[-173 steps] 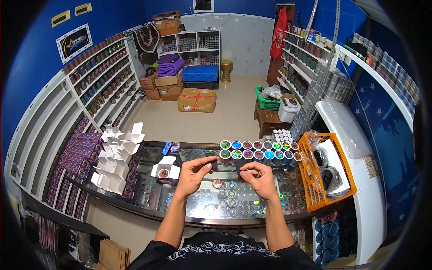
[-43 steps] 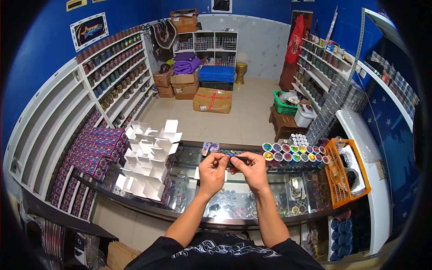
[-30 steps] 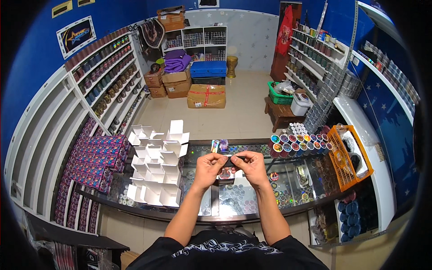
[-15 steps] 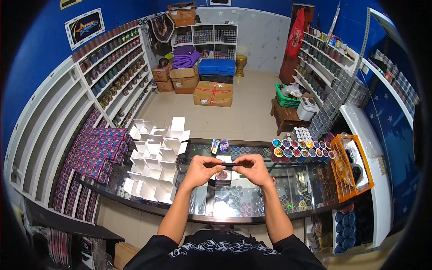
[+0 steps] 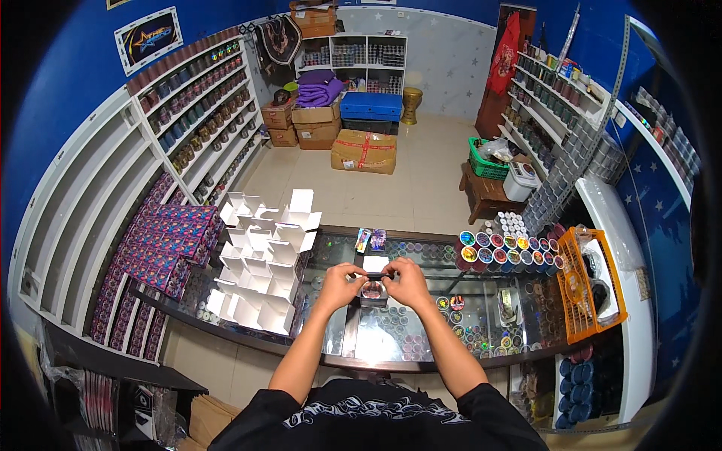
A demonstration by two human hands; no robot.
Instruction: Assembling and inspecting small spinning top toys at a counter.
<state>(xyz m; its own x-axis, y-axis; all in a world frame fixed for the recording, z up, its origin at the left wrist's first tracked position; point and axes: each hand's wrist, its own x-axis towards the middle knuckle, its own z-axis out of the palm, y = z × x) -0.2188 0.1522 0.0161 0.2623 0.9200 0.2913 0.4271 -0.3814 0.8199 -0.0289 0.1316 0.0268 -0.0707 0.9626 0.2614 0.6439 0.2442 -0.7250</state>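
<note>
Box (image 5: 374, 303) standing open on the glass counter (image 5: 406, 367) holds a round-lidded jar (image 5: 371, 289), and at its far edge the left hand (image 5: 343, 285) and right hand (image 5: 407, 283) appear to pinch a dark strip (image 5: 377, 277). Working this strip at the box seems the step in hand, calling for even control; open white boxes (image 5: 271, 284) stand left, an orange crate (image 5: 569, 292) with dark items (image 5: 599, 290) right, a taped carton (image 5: 364, 152) far beyond

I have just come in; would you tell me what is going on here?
A person's left hand and right hand flank a small open cardboard box with its white flap raised; a round-lidded container sits inside. The hands seem to pinch a thin black strip. Open white-lined cardboard boxes stand left on the glass-topped counter.
</note>
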